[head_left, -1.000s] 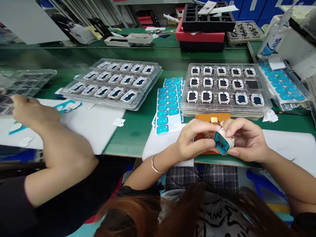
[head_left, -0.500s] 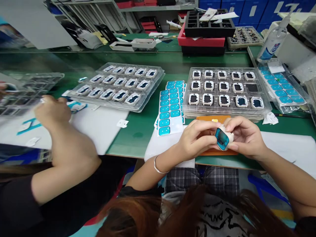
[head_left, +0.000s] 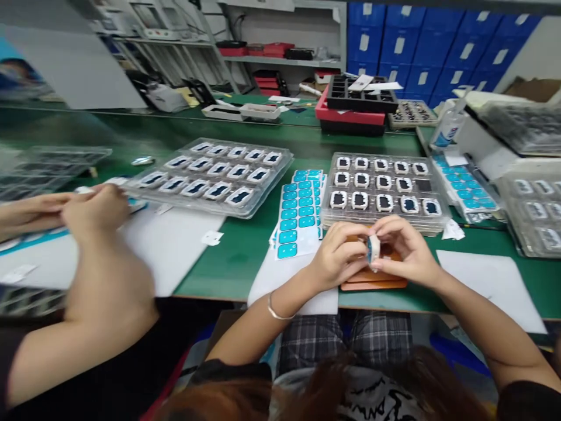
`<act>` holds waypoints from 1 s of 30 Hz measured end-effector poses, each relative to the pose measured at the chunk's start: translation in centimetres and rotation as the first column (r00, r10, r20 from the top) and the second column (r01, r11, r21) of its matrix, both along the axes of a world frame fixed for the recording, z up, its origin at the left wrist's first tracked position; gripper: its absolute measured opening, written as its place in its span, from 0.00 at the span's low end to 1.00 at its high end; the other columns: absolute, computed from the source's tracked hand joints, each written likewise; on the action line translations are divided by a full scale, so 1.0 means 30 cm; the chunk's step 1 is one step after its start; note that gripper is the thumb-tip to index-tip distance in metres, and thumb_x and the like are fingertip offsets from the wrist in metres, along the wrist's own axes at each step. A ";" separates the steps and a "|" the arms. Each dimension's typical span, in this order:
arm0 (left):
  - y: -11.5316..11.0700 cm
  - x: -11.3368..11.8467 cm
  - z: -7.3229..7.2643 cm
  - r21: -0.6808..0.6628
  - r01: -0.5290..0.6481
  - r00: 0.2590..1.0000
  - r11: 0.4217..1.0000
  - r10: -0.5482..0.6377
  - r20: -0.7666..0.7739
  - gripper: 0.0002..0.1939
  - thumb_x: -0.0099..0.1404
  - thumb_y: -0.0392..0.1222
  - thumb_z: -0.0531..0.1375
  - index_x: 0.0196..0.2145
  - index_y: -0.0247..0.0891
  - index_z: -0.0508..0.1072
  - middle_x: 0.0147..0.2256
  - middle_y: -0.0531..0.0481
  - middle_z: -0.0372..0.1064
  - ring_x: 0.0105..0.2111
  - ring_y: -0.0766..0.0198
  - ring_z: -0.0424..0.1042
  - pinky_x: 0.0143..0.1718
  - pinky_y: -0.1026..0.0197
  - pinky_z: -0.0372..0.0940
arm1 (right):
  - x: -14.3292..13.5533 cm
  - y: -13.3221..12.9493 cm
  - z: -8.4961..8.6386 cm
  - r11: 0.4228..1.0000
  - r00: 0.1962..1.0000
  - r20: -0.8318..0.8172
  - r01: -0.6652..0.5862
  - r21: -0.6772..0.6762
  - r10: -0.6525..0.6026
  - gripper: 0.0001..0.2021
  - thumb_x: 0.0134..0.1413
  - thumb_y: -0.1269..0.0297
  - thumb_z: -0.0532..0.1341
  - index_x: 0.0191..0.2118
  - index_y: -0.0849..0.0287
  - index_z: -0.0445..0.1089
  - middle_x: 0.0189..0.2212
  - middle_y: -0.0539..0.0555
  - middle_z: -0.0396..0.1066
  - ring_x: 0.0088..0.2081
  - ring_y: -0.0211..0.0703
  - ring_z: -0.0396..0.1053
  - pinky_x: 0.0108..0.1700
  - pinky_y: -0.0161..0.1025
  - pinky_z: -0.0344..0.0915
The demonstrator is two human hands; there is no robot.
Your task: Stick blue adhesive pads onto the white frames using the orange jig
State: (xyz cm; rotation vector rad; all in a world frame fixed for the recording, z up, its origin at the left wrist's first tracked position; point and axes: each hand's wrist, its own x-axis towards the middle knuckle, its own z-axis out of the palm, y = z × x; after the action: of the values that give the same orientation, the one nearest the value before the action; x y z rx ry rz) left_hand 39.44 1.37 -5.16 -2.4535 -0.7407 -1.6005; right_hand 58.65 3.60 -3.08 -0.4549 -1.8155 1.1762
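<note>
Between my two hands is a small white watch-like case (head_left: 374,252), turned edge-on, with a strip of blue face showing on its left. My left hand (head_left: 339,254), with a bracelet at the wrist, pinches it from the left. The fingers of my right hand (head_left: 403,251) close on its other side. Below lies an orange pad (head_left: 372,285). Just behind my hands stands a clear tray (head_left: 326,204) with rows of white cases and one slot without a case. Sheets of blue stickers (head_left: 288,224) lie to its left, one sticker place bare at the lower right.
A co-worker's arms (head_left: 105,263) work at the left beside a second tray (head_left: 175,204) of cases. White sheets (head_left: 491,280) lie on the green table (head_left: 210,278). Stacked black and red boxes (head_left: 350,120), a bottle (head_left: 447,128) and more trays (head_left: 511,210) stand behind and right.
The view has tilted up and shifted, showing more shelves and trays. The case in my hands has turned from showing its blue face to edge-on. The co-worker's second hand now shows.
</note>
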 end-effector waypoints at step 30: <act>0.120 -0.333 -0.002 -0.688 -0.724 0.636 0.052 0.437 -0.636 0.26 0.52 0.62 0.69 0.40 0.42 0.72 0.57 0.42 0.61 0.59 0.44 0.58 0.57 0.48 0.58 | 0.252 0.482 -0.008 0.720 0.567 0.522 0.197 0.665 -0.638 0.18 0.58 0.50 0.54 0.42 0.55 0.75 0.43 0.60 0.77 0.53 0.67 0.63 0.53 0.61 0.60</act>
State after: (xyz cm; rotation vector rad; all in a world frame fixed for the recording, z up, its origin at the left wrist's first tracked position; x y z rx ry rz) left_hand 29.44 4.99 -5.22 -2.0383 -2.7743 -0.3948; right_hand 66.21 18.07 -3.31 -1.0799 -2.3868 0.0272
